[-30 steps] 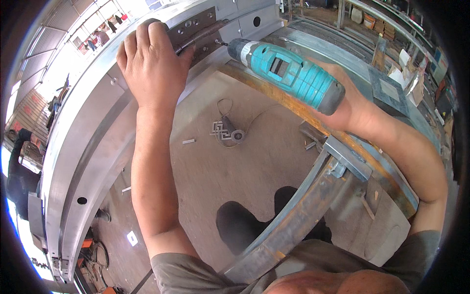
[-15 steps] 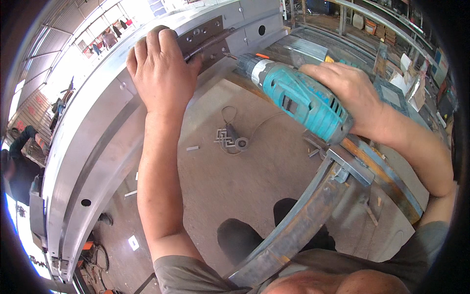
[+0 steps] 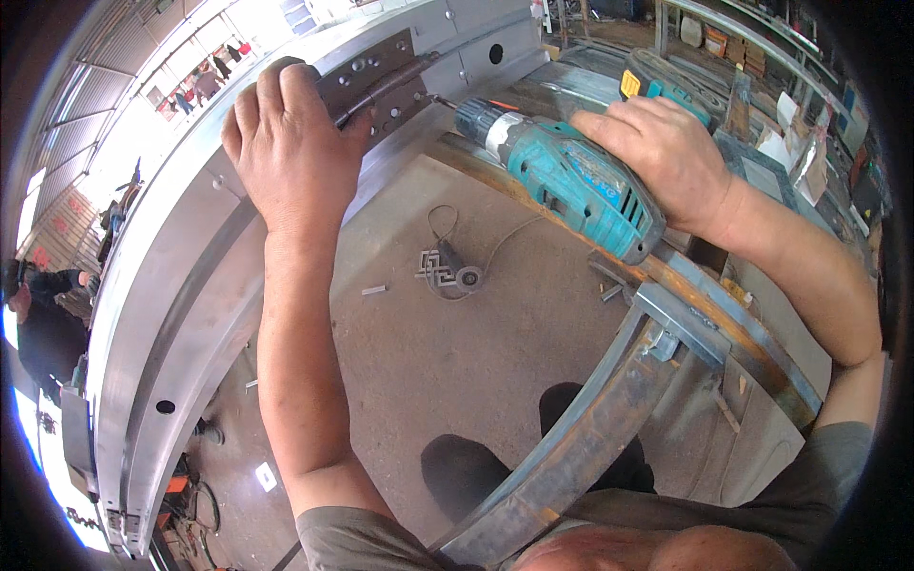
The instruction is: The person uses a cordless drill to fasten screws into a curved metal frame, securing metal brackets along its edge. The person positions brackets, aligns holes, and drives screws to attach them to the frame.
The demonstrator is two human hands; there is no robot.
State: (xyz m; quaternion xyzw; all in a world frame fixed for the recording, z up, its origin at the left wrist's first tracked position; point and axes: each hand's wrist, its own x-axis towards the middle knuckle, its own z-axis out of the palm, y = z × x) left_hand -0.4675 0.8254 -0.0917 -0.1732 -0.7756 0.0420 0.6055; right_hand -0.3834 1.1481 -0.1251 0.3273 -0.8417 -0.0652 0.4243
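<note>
Workshop with corrugated metal walls (image 3: 76, 114): stretched across the background, brightly lit at the upper left of the frame.
Grey-brown floor (image 3: 381, 352): showed through the centre, bearing a dark round-headed tool with a thin cable (image 3: 466, 278).
Co-worker in dark clothing (image 3: 48, 333): appeared at the far left edge.
Long silver sheet-metal panel (image 3: 190, 257): ran from lower left to upper centre.
Dark brown steel plate with round bolt heads (image 3: 386, 52): lay against the panel, upper left of centre, crossed by a dark cylindrical rod (image 3: 390, 86).
Left hand (image 3: 295, 143): clasped the left end of plate and rod with bent fingers.
Teal cordless drill with black chuck (image 3: 566, 186): pointed toward the plate from right of upper centre.
Right hand (image 3: 671, 157): grasped the drill, fingers wrapped round; could not tell the trigger finger's place.
Thin metal bit (image 3: 442, 101): ended at the plate's right side; could not tell contact from a small gap.
Rusty curved steel beam (image 3: 571, 457): crossed the lower centre.
</note>
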